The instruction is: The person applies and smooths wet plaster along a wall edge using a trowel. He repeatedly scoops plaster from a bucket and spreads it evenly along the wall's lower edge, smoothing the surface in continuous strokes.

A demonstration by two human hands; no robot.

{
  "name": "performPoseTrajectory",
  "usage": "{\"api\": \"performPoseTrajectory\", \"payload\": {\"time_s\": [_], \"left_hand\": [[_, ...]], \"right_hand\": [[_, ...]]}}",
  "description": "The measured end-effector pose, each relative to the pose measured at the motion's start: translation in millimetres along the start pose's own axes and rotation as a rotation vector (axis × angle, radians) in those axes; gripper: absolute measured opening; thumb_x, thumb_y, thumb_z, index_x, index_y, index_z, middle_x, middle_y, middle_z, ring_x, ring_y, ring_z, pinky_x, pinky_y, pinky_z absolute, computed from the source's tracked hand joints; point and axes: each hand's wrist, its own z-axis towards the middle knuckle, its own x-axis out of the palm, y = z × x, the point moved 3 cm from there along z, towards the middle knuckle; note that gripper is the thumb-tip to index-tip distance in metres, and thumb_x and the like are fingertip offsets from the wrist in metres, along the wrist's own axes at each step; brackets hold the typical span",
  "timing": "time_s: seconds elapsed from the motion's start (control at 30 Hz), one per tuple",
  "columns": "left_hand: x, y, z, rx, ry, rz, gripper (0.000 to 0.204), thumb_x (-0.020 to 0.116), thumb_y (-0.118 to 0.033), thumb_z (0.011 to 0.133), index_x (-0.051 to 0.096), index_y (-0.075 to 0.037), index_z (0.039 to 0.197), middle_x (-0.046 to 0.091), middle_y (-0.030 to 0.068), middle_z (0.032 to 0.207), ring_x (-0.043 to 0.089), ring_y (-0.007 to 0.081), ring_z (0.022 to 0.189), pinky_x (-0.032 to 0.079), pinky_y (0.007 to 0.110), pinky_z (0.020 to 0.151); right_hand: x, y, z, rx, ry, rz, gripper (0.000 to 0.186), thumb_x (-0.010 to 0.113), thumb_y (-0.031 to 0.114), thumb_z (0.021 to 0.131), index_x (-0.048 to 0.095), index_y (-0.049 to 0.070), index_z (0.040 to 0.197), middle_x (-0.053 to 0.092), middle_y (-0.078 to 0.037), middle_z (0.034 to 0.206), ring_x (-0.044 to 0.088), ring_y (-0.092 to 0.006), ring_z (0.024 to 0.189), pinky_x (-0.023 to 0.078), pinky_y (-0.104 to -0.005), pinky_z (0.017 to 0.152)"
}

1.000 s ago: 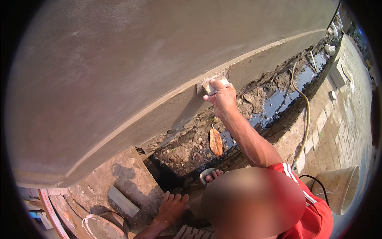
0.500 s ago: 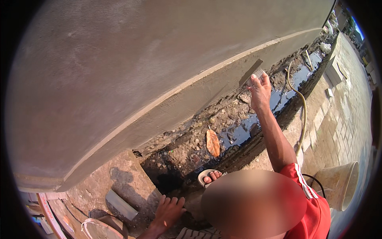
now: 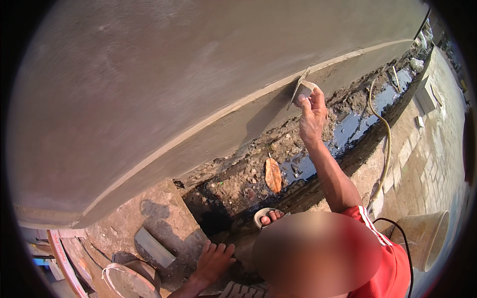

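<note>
My right hand (image 3: 312, 113) grips a plastering float (image 3: 301, 91) by its block-like handle, fingers wrapped round it. The float's thin plate is tilted beside the smooth grey plastered band (image 3: 233, 134) at the foot of the wall, its upper end close to the raised ledge (image 3: 198, 126). A shadow falls on the band below it; whether the plate touches the wall I cannot tell. At the lower middle, my left hand (image 3: 214, 260) holds nothing, its fingers stretched out and slightly apart. Near that hand a grey rectangular slab (image 3: 154, 247) lies on the concrete.
A rubble ditch with dark water (image 3: 345, 130) runs along the wall; a brown leaf (image 3: 273, 175) lies in it. Along its far side are a hose (image 3: 386, 149), a block (image 3: 425, 95) and paving (image 3: 432, 164). Buckets stand at lower left (image 3: 131, 282) and right (image 3: 422, 241).
My right hand has moved the float slightly up and left, toward the ledge. Its plate has turned steeper, and a wider shadow shows on the band. My left hand stays almost in place.
</note>
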Motion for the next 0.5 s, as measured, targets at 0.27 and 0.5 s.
{"api": "performPoseTrajectory", "payload": {"time_s": [0.27, 0.5], "left_hand": [[-8.0, -2.5, -8.0, -0.018, -0.023, 0.010, 0.051, 0.069, -0.036, 0.085, 0.055, -0.012, 0.128, 0.059, 0.0090, 0.103, 0.057, 0.0282, 0.102, 0.037, 0.048, 0.103], [-10.8, -2.1, -13.8, -0.041, -0.019, 0.008, 0.049, 0.066, -0.036, 0.088, 0.053, -0.012, 0.129, 0.059, 0.0106, 0.102, 0.058, 0.0311, 0.102, 0.035, 0.050, 0.105]], "right_hand": [[99.2, 5.3, -113.6, -0.021, 0.379, -0.174, 0.036, 0.061, 0.003, 0.090, 0.054, 0.004, 0.126, 0.059, -0.016, 0.110, 0.061, -0.0282, 0.098, 0.049, -0.0366, 0.085], [62.5, 43.3, -86.4, -0.435, 0.492, -0.494, 0.045, 0.066, -0.008, 0.077, 0.061, 0.008, 0.119, 0.059, -0.014, 0.105, 0.058, -0.0316, 0.101, 0.048, -0.0403, 0.086]]}}
